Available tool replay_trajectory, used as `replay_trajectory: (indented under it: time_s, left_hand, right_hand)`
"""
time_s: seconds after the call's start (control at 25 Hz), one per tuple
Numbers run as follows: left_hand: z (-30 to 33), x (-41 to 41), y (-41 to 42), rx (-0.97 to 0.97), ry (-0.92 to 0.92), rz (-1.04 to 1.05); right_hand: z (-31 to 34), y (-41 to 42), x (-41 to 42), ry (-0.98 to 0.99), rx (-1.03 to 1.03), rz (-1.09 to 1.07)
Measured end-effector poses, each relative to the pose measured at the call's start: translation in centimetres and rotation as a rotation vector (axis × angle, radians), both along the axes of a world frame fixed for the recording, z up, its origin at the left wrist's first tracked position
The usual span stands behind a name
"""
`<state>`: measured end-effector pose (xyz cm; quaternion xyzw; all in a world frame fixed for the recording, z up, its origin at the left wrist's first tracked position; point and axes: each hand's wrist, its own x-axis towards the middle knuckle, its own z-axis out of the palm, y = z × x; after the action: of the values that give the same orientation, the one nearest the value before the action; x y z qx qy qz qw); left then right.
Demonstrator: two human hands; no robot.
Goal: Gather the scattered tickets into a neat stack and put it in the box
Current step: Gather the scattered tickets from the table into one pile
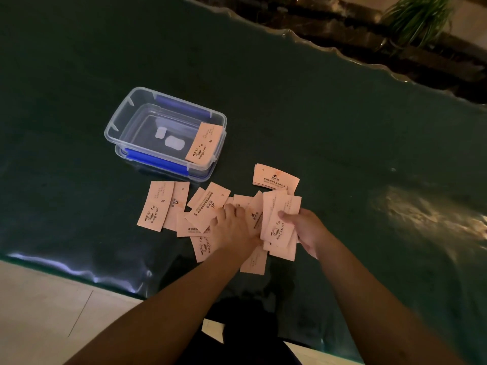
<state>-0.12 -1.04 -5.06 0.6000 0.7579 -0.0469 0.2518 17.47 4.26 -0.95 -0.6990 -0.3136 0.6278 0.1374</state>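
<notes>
Several pale orange tickets [168, 206] lie scattered and overlapping on the dark green table [342, 133]. A clear plastic box [126, 111] with blue clips stands behind them; one ticket [201, 143] leans against its right inner wall. A small pile of tickets [275, 177] lies to the right of the box. My right hand [305, 230] holds a loose bunch of tickets [279, 225] upright, thumb on the front. My left hand [232, 227] lies palm down, fingers spread, on the tickets in the middle.
The table's near edge [79, 272] runs low on the left, with pale floor tiles [39, 312] below. Its wavy far edge [342, 54] passes at the upper right, with a potted plant [416, 19] beyond it. Glare marks the table at the right.
</notes>
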Motion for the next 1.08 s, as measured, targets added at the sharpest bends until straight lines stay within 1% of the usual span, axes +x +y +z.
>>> replay_trajectory:
  time_s: [0.08, 0.2, 0.24, 0.28, 0.36, 0.44, 0.48, 0.52, 0.56, 0.72, 0.84, 0.88, 0.92, 1.08]
  left_hand:
    - [-0.2, 0.0, 0.7, 0.036, -0.032, -0.078]
    - [-0.6, -0.9, 1.6, 0.019, -0.119, -0.282]
    - [-0.7, -1.2, 1.9, 0.012, -0.15, -0.315]
    - [-0.9, -1.5, 2.0, 0.018, -0.179, -0.31]
    - [-1.4, -1.9, 1.7, 0.101, -0.221, -0.214]
    - [-1.8, -2.3, 1.0, 0.198, -0.239, -0.032]
    - [-1.9, -2.5, 0.7, 0.208, -0.241, 0.059]
    - [-1.9, -2.7, 0.6, 0.191, -0.234, 0.119]
    - [-1.8, -2.8, 0.5, 0.158, -0.218, 0.146]
    - [-1.3, -2.8, 0.7, 0.042, -0.181, 0.14]
    - [-1.1, -2.7, 0.7, 0.014, -0.195, 0.154]
    - [-0.9, -2.4, 0.7, 0.004, -0.208, 0.157]
    - [-0.7, -2.1, 0.5, -0.011, -0.217, 0.162]
    - [0.3, -0.6, 0.4, -0.076, -0.197, 0.233]
  right_hand:
    - [0.4, 0.5, 1.0, -0.065, 0.033, 0.137]
    - [0.5, 0.8, 1.8, -0.198, 0.11, 0.468]
    - [0.4, 0.9, 1.8, -0.232, 0.139, 0.544]
    - [0.3, 0.9, 1.7, -0.246, 0.162, 0.586]
    - [0.0, 0.8, 1.3, -0.283, 0.192, 0.669]
    - [-0.3, 0.4, 0.9, -0.424, 0.226, 0.827]
    - [-0.4, 0.2, 0.7, -0.47, 0.231, 0.864]
    - [-0.4, 0.1, 0.6, -0.469, 0.221, 0.842]
    - [-0.3, 0.1, 0.7, -0.425, 0.207, 0.777]
    - [-0.6, -0.5, 1.6, -0.192, 0.086, 0.348]
    - [-1.3, -1.5, 2.1, 0.154, -0.033, -0.109]
    - [-1.5, -1.9, 2.0, 0.238, -0.062, -0.222]
    - [-1.7, -2.3, 1.8, 0.277, -0.077, -0.281]
    - [-2.0, -3.7, 0.9, 0.32, -0.075, -0.356]
